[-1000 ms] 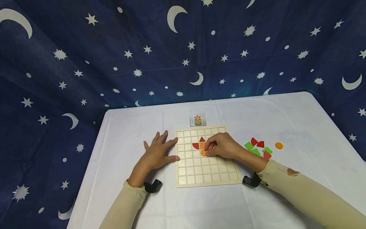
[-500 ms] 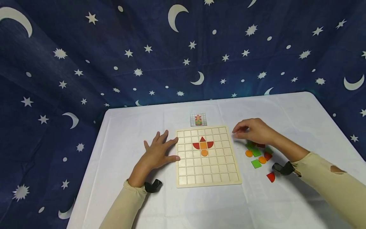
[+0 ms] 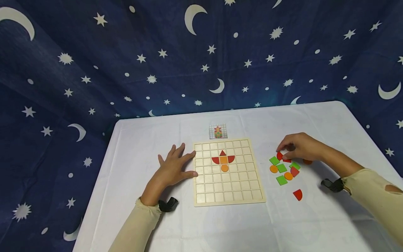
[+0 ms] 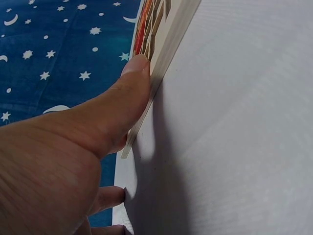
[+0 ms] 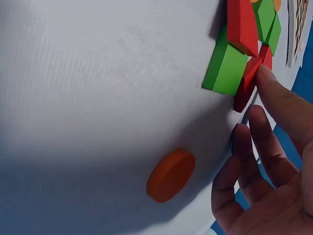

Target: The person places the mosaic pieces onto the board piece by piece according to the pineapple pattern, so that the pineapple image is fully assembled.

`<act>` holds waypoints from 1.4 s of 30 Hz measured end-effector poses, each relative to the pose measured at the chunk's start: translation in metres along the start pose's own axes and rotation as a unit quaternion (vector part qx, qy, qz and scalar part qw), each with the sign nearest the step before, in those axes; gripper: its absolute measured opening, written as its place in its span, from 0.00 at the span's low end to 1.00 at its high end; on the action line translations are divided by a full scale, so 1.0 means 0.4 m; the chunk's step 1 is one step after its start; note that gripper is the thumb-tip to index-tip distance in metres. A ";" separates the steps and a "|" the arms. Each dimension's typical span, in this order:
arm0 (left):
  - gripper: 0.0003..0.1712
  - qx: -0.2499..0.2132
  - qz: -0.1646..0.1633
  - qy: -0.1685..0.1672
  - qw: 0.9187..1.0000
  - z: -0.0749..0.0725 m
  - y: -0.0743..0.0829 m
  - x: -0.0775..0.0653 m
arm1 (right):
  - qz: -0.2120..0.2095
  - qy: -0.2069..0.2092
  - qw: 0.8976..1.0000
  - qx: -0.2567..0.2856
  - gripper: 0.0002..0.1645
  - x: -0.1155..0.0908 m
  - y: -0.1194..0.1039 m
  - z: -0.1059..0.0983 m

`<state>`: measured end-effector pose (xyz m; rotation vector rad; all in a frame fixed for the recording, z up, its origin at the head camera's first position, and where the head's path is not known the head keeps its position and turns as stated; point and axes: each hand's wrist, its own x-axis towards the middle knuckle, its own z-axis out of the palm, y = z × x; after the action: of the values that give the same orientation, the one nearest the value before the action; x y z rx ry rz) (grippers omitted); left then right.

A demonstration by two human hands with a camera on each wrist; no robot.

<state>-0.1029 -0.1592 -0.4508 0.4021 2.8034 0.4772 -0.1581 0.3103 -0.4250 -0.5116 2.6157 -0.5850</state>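
A pale wooden grid board lies on the white table. On it sit a red triangle, an orange square, an orange disc and two red quarter-circles, one on each side of the square. My left hand is spread at the board's left edge; its thumb touches the edge. My right hand is at the loose pieces, thumb and index finger pinching a red quarter-circle. Another red quarter-circle lies against the thumb, partly covered in the head view.
A small pattern card lies behind the board. Right of the board are several green squares, orange discs and red quarter-circles. One orange disc lies under the right wrist. A starry dark blue cloth hangs behind the table.
My right hand let go of a red quarter-circle on the board, right of the orange square, then moved right to the loose pieces. The left hand stayed at the board's edge.
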 end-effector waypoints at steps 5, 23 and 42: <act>0.50 -0.001 0.000 0.002 1.000 0.000 0.001 0.000 | -0.013 0.001 1.000 -0.003 0.13 -0.001 0.002 0.003; 0.49 0.000 -0.004 0.001 1.000 0.004 -0.004 0.000 | 0.001 0.008 0.985 0.174 0.09 0.042 -0.136 0.058; 0.48 -0.002 0.007 0.004 1.000 -0.001 -0.003 -0.001 | -0.070 0.020 0.977 0.201 0.09 0.096 -0.297 0.178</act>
<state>-0.1029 -0.1605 -0.4509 0.4215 2.8081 0.4887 -0.1273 0.1708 -0.4400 -0.5565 2.4151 -1.1476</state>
